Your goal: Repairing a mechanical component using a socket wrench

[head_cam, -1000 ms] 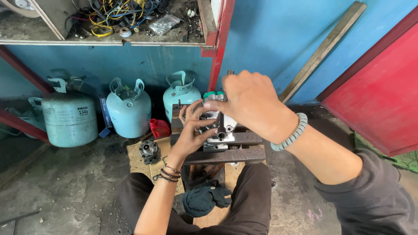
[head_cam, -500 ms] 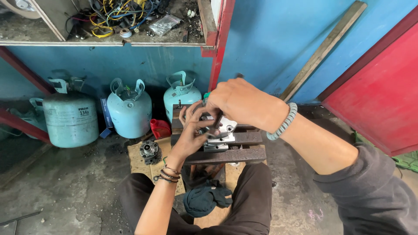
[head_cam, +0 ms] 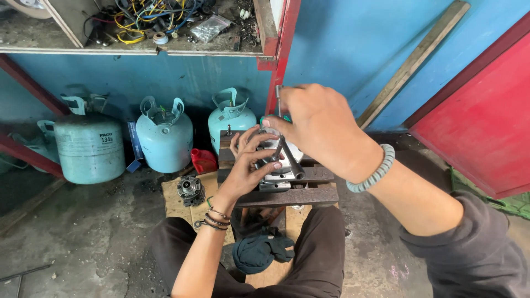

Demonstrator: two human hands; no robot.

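A silver metal part [head_cam: 280,175] rests on a small dark slatted wooden stool [head_cam: 301,196] between my knees. My left hand [head_cam: 248,163] presses on the part's left side with spread fingers. My right hand [head_cam: 320,127] is closed around the top of a dark T-handle wrench [head_cam: 289,154], whose shaft runs down onto the part. Much of the part is hidden under both hands.
Three light-blue gas cylinders [head_cam: 164,135] stand against the blue wall at the left. A round metal assembly [head_cam: 190,189] lies on cardboard by my left knee. A dark rag [head_cam: 258,251] lies between my legs. A cluttered shelf [head_cam: 138,27] hangs above; a red panel [head_cam: 486,121] stands right.
My right hand has turned and shifted right on the wrench handle. My left hand stays pressed on the metal part.
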